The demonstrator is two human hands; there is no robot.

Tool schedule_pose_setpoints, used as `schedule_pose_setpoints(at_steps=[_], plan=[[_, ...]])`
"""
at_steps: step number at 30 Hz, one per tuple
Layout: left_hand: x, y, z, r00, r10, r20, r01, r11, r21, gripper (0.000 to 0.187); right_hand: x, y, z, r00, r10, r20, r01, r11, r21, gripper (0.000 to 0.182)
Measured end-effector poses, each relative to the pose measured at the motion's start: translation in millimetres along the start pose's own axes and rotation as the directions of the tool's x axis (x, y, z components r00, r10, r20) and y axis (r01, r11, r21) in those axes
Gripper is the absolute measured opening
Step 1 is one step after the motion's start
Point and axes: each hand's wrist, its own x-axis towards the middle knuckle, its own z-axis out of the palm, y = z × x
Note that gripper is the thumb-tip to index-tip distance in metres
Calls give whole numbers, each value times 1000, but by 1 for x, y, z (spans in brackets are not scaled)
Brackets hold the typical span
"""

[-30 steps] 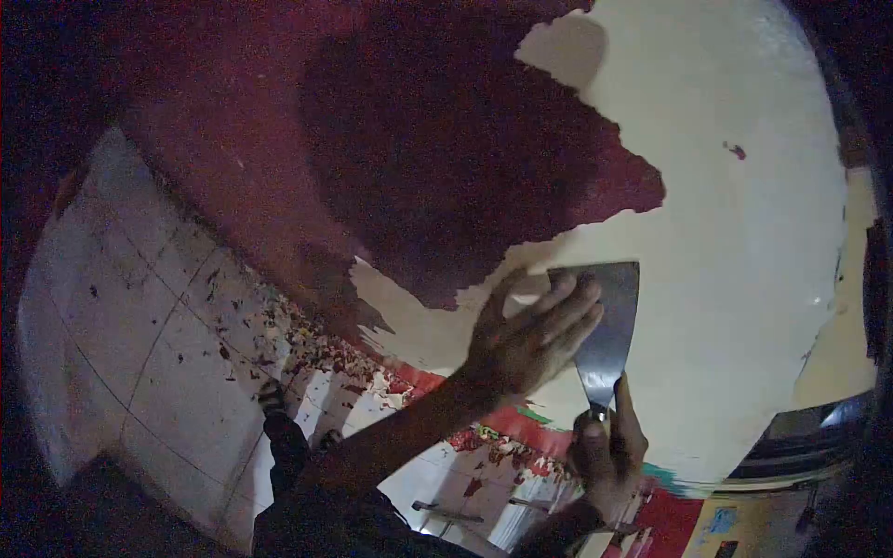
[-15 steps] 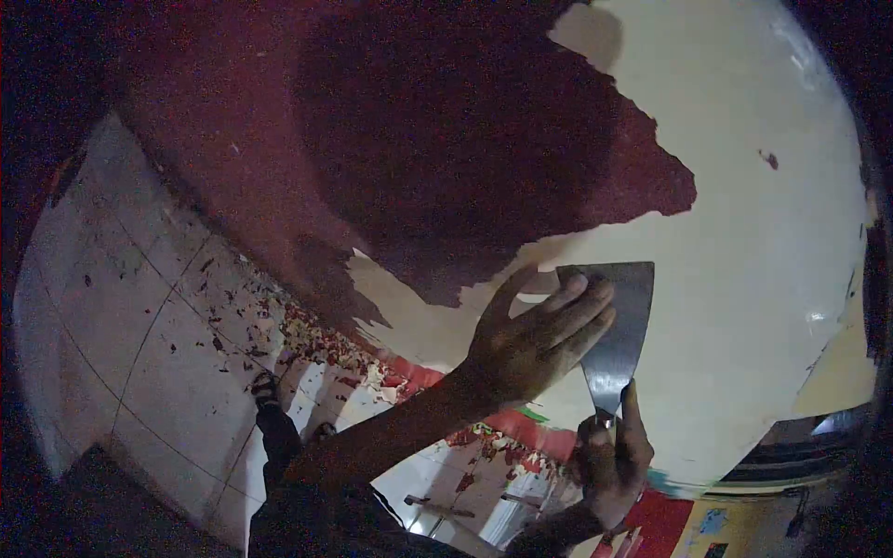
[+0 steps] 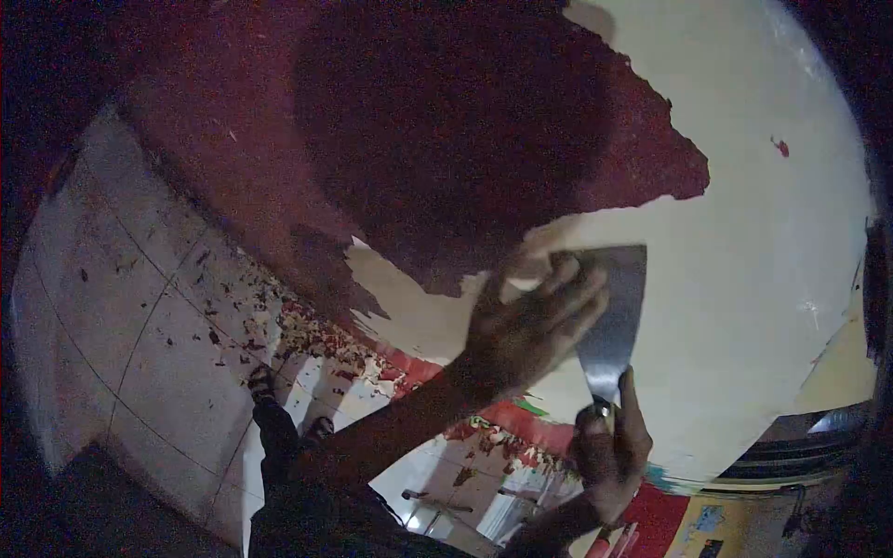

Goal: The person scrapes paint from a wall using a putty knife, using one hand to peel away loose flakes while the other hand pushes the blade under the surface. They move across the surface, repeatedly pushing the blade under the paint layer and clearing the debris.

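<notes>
A wide-bladed paint scraper (image 3: 619, 312) is held against a wall (image 3: 726, 307), its blade edge pointing up. My right hand (image 3: 609, 456) wraps around the scraper's handle from below, with a finger stretched along the neck. My left hand (image 3: 530, 321) reaches across from the left. Its fingers are extended and lie over the left side of the blade; they are slightly blurred. Dark red paint (image 3: 465, 139) covers the upper left of the wall, ending in a ragged edge above the blade. Cream surface shows below and to the right of it.
Paint flakes (image 3: 326, 344) are scattered on the tiled floor (image 3: 130, 316) along the wall's foot. My foot (image 3: 260, 379) stands near them. A red strip (image 3: 539, 432) runs along the wall's base. Dark stacked items (image 3: 791, 456) lie at lower right.
The scraper and my right hand have shifted slightly up and left in view. My left hand stays at the blade, its fingers moving a little. The view has tilted slightly.
</notes>
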Motion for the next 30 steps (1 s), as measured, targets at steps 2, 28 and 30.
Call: schedule_pose_setpoints(at_steps=[2,28,30], plan=[[7,2,-10,986,159,-52,-124,902,413,32,2,2,10,999,-39,-2,39,999,-31,64],[-23,-24,17,992,129,7,-116,864,490,48,14,7,26,976,-195,95,212,952,-222,58],[-25,-15,19,988,153,-4,-134,879,457,45,5,5,3,996,-49,81,69,961,-268,57]])
